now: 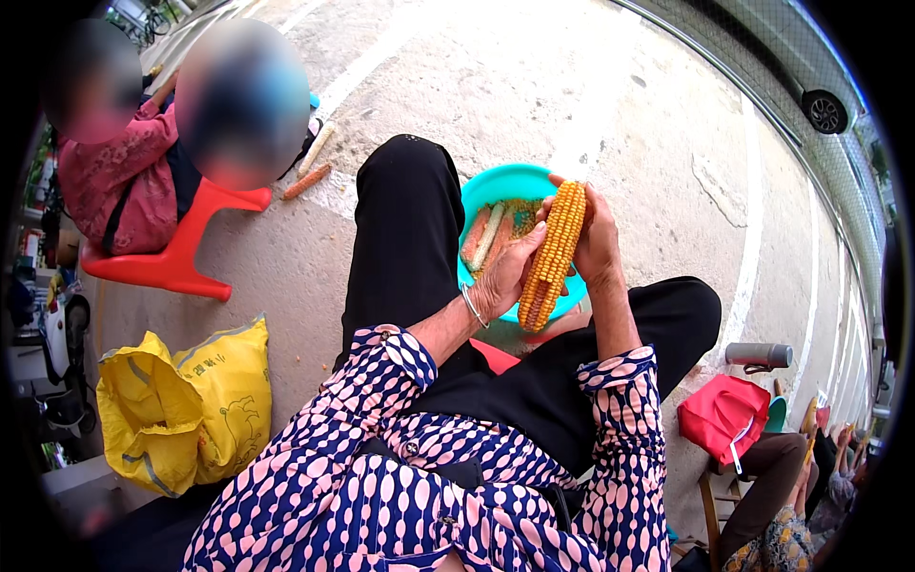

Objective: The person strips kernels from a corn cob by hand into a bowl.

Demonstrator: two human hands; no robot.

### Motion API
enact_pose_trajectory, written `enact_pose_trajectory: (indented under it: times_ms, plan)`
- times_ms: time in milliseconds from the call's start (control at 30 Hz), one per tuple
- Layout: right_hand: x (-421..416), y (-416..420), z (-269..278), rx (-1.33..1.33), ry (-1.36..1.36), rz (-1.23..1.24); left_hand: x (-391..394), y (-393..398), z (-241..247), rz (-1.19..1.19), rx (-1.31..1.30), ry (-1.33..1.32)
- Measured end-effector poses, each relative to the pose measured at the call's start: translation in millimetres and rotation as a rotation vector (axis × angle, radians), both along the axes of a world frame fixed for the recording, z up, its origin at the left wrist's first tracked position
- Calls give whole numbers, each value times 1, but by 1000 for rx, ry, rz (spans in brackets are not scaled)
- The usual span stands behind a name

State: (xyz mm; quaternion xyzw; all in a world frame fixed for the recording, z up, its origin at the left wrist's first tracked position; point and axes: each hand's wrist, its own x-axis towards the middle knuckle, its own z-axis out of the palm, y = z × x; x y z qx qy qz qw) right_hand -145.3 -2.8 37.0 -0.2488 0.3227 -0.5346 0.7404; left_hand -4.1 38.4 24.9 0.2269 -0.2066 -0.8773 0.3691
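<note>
A dried ear of yellow corn [554,254] is held between both my hands above a turquoise plastic basin [516,171]. My left hand [509,275] grips its left side, thumb pressed near the middle of the ear. Around the right side of the ear wraps my right hand [599,232]. Most kernels are still on the cob, though a groove of bare cob shows at its lower end. Inside the basin lie loose kernels [527,209] and several stripped corncobs [490,232], some reddish and one pale. The basin stands between my knees.
At left, a person sits on a red plastic chair [193,243]; two corncobs [307,182] lie on the concrete nearby. A yellow woven sack [186,407] stands left of me. To the right are a grey flask [759,355], a red bag [725,411] and other seated people.
</note>
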Motion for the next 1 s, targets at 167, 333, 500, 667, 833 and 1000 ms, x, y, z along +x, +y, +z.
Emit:
enact_pose_trajectory:
  times_ms: [167, 333, 500, 667, 833, 1000]
  plan:
    - [2, 0, 2, 33, 10, -29, 1, 4, 5, 114, -94, -124]
    - [-1, 2, -5, 29, 108, -26, 2, 5, 5, 55, -55, -65]
    - [-2, -1, -15, 97, 51, -184, 4, 5, -5, -106, 12, 128]
    - [-19, -11, -19, 109, 36, -322, 1, 12, -10, -21, -60, -79]
    - [-28, -12, -14, 103, 48, -385, 2, 19, -12, -3, -268, -322]
    - [-41, -15, -9, 125, -21, -371, 5, 22, 7, -45, -346, -435]
